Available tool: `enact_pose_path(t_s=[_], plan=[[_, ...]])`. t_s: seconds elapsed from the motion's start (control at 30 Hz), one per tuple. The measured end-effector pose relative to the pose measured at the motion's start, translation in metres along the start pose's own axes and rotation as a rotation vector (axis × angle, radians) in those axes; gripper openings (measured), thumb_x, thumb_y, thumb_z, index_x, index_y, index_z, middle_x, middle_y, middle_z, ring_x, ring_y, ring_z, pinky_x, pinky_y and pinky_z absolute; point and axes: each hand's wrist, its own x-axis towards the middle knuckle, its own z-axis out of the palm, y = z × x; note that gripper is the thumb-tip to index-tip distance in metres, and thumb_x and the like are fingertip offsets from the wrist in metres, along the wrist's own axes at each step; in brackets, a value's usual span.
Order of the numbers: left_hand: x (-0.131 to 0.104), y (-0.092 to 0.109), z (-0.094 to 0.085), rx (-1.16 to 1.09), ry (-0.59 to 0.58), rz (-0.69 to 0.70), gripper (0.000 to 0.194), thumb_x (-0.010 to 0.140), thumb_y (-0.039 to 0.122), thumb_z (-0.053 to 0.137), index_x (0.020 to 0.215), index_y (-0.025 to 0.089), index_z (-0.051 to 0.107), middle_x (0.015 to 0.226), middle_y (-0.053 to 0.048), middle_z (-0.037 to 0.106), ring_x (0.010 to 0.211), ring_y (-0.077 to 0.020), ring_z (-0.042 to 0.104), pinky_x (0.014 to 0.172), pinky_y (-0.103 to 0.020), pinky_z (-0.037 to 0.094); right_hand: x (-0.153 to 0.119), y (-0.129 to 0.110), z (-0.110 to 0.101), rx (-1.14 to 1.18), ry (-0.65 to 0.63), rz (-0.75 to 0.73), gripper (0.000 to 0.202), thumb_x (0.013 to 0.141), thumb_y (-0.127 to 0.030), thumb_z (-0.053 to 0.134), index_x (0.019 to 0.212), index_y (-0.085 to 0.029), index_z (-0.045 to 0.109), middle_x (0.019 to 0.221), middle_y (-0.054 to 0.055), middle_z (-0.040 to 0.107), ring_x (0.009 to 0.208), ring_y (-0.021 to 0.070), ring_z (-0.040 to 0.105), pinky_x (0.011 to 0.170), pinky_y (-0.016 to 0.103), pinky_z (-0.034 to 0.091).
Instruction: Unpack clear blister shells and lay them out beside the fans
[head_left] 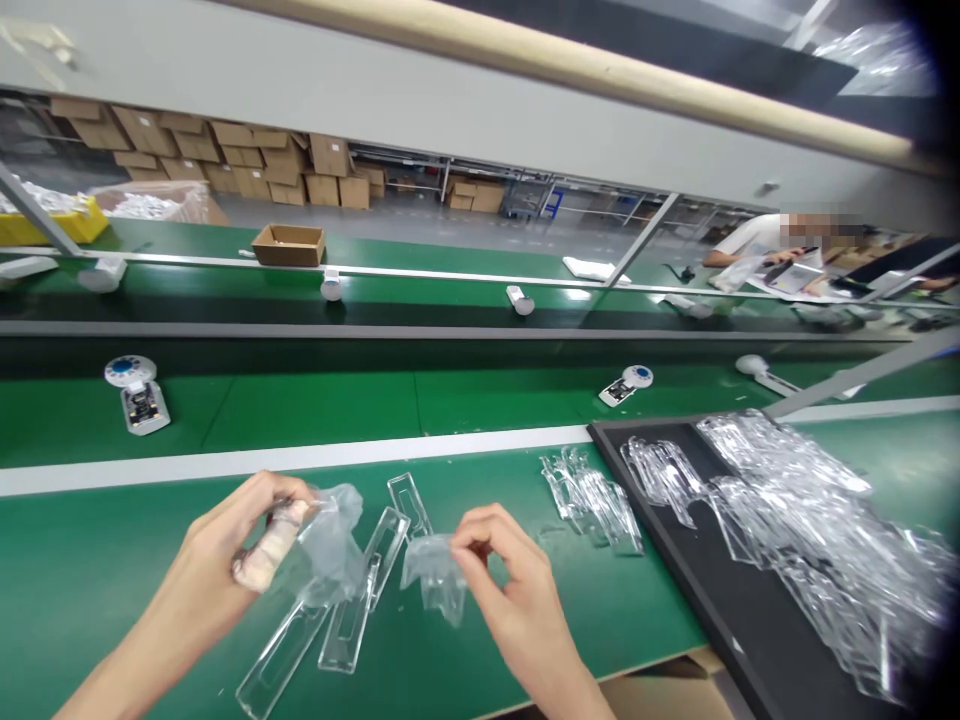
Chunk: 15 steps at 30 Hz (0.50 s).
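My left hand (217,555) is closed on a crumpled piece of translucent plastic film (334,545); its thumb has a pale wrapping. Between the thumb and fingertips of my right hand (510,590), a second translucent plastic film (436,575) hangs down. The two films are apart. Under and between my hands, several clear plastic covers (349,630), long and rectangular with cut-outs, lie on the green table (90,580). The left film partly hides some of them.
To the right, a bunch of clear covers (592,500) lies beside a black tray (750,620) heaped with more. Beyond a white rail, a green conveyor (360,400) bears white devices (142,395). A cardboard box (289,245) and a co-worker (765,245) are across the line.
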Motion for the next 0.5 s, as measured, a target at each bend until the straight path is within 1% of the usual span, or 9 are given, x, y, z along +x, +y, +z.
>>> enact_pose_path(t_s=[0.07,0.13,0.2,0.27,0.3,0.33,0.4,0.43,0.5], plan=[[-0.002,-0.001,0.000,-0.067,-0.034,-0.008,0.017,0.082,0.036,0.048,0.089,0.024,0.058,0.089,-0.003,0.066,0.081,-0.0189,0.062,0.066,-0.022,0.046,0.005,-0.003,0.003,0.036,0.002,0.000,0.014,0.084,-0.018,0.047,0.072,-0.021,0.053,0.076,-0.001,0.053,0.064,0.0106,0.047,0.060,0.023,0.039],[-0.005,0.001,0.000,-0.141,-0.092,-0.038,0.028,0.082,0.038,0.049,0.107,0.026,0.056,0.090,-0.003,0.067,0.082,-0.0188,0.063,0.069,-0.022,0.047,0.011,-0.007,0.008,0.067,0.003,0.002,0.014,0.084,-0.019,0.048,0.071,-0.021,0.052,0.074,-0.002,0.054,0.061,0.0101,0.047,0.058,0.022,0.039],[-0.009,0.008,-0.001,-0.188,-0.160,-0.070,0.048,0.084,0.037,0.047,0.131,0.030,0.040,0.087,-0.001,0.067,0.082,-0.0176,0.063,0.075,-0.023,0.047,0.016,-0.013,0.015,0.089,0.003,-0.013,0.013,0.084,-0.020,0.048,0.072,-0.021,0.052,0.073,-0.002,0.055,0.061,0.0100,0.048,0.059,0.022,0.040],[-0.014,0.018,0.000,-0.182,-0.254,-0.080,0.058,0.084,0.037,0.046,0.139,0.033,0.028,0.086,0.000,0.067,0.082,-0.0167,0.062,0.079,-0.024,0.046,0.019,-0.020,0.026,0.105,-0.027,-0.052,0.012,0.084,-0.020,0.048,0.073,-0.021,0.053,0.073,-0.002,0.056,0.061,0.0101,0.050,0.060,0.022,0.041],[-0.017,0.022,0.001,-0.160,-0.301,-0.082,0.054,0.084,0.037,0.047,0.137,0.035,0.034,0.086,0.000,0.067,0.081,-0.0165,0.061,0.079,-0.024,0.045,0.020,-0.024,0.035,0.117,-0.054,-0.078,0.012,0.084,-0.019,0.048,0.073,-0.021,0.053,0.072,-0.002,0.056,0.062,0.0103,0.051,0.060,0.022,0.042],[-0.020,0.026,0.002,-0.130,-0.344,-0.085,0.044,0.084,0.037,0.047,0.128,0.034,0.046,0.085,0.000,0.066,0.079,-0.0163,0.060,0.077,-0.024,0.045,0.021,-0.029,0.044,0.137,-0.088,-0.108,0.013,0.084,-0.019,0.048,0.072,-0.021,0.054,0.072,-0.001,0.057,0.062,0.0104,0.051,0.060,0.021,0.042],[-0.027,0.024,0.000,-0.075,-0.383,-0.112,0.025,0.085,0.035,0.046,0.097,0.028,0.066,0.080,-0.002,0.064,0.074,-0.0158,0.058,0.070,-0.023,0.045,0.020,-0.036,0.066,0.187,-0.188,-0.164,0.013,0.083,-0.020,0.048,0.072,-0.021,0.055,0.072,-0.001,0.058,0.064,0.0108,0.054,0.060,0.021,0.044],[-0.034,0.016,-0.004,-0.077,-0.375,-0.148,0.024,0.084,0.035,0.045,0.083,0.024,0.067,0.077,-0.003,0.063,0.071,-0.0156,0.058,0.067,-0.023,0.044,0.018,-0.039,0.077,0.214,-0.248,-0.170,0.012,0.082,-0.019,0.049,0.074,-0.021,0.057,0.073,0.000,0.059,0.065,0.0111,0.055,0.060,0.020,0.045],[-0.057,-0.013,-0.021,-0.176,-0.264,-0.301,0.025,0.081,0.037,0.049,0.073,0.019,0.066,0.074,-0.003,0.064,0.070,-0.0164,0.058,0.065,-0.024,0.045,0.015,-0.040,0.094,0.265,-0.345,-0.111,0.011,0.080,-0.021,0.050,0.083,-0.022,0.061,0.077,0.001,0.062,0.069,0.0126,0.059,0.063,0.021,0.047]])
